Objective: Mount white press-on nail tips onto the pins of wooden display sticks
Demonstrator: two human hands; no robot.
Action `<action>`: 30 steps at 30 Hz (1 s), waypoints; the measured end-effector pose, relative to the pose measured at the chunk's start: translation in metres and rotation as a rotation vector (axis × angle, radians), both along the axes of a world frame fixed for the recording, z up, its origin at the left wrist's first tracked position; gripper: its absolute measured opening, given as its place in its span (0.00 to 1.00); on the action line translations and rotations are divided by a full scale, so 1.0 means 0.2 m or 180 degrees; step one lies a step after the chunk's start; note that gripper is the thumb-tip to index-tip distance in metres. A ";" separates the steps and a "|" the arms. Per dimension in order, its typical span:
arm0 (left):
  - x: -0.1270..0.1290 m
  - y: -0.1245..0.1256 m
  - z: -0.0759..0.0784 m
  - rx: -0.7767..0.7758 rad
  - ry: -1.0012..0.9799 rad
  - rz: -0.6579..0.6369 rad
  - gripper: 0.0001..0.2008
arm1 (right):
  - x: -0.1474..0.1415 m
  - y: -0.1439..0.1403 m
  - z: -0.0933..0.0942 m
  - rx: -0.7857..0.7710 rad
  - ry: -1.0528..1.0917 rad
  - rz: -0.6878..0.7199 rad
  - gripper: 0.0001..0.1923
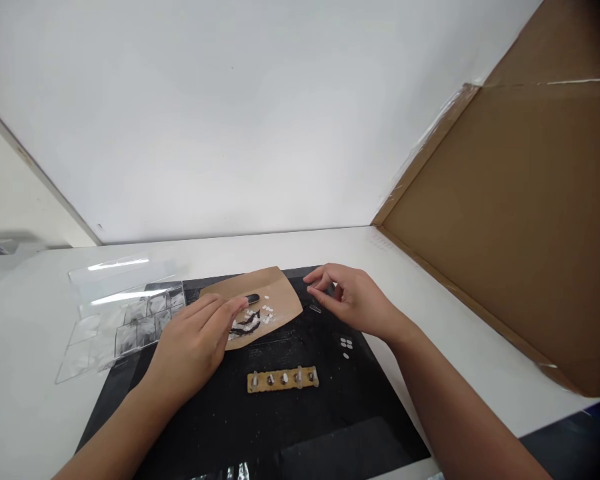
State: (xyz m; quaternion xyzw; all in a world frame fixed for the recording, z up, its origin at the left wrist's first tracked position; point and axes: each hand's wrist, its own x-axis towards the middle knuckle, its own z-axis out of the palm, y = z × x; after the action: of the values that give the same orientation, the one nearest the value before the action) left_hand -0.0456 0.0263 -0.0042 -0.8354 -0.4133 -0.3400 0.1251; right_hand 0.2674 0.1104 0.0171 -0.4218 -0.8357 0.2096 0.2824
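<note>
My left hand rests flat on a brown paper sheet that lies on a black mat; its fingertips sit beside a small pile of white and black bits. My right hand hovers at the sheet's right edge, fingers curled, pinching a tiny clear piece. Another clear piece lies just below it. A tan strip holding several small clear and white pieces lies nearer me on the mat.
A clear plastic compartment box with its lid open stands at the left. A few white dots lie on the mat. A large cardboard sheet leans at the right. A white wall stands behind the white table.
</note>
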 end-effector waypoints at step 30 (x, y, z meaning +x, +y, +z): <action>-0.01 0.01 -0.03 -0.0023 -0.0105 0.0421 0.22 | -0.24 -0.30 -0.06 0.0409 -0.0371 0.1528 0.18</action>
State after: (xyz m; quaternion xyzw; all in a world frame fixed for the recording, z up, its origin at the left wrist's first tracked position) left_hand -0.0479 0.0274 -0.0111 -0.8010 -0.4708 -0.3432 0.1373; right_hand 0.2195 0.0498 0.0046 -0.2039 -0.9384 0.1925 0.2021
